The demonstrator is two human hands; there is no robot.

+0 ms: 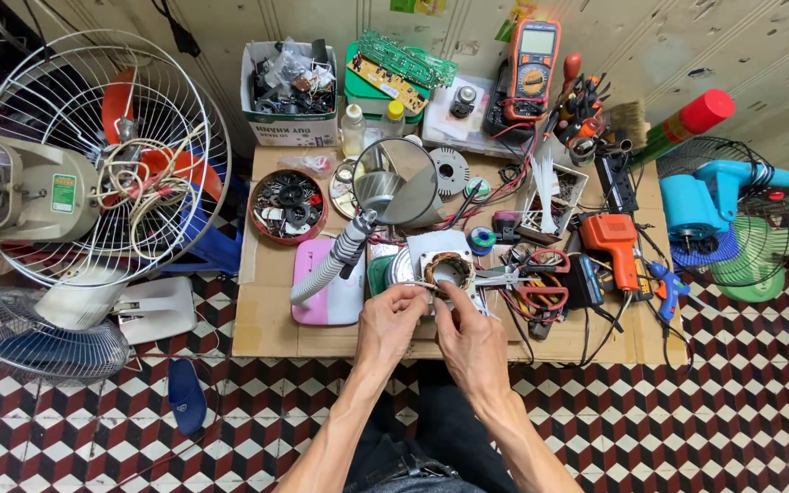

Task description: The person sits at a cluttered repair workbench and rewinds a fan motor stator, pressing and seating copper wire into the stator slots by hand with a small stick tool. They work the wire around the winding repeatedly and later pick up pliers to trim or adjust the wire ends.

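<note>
Both hands work at the motor, mid-surface: left hand and right hand have fingers pinched shut on something thin at its near edge, likely winding wire. Next calls for a steady pull, I'd judge. Scissors lie just right; a lamp crowds behind.

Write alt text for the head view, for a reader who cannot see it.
Seen from above, a person's left hand and right hand both grip the near edge of a small motor with copper windings, on a cluttered low workbench. Scissors, an orange drill, a multimeter and a desk lamp surround it; a caged fan stands left.
</note>
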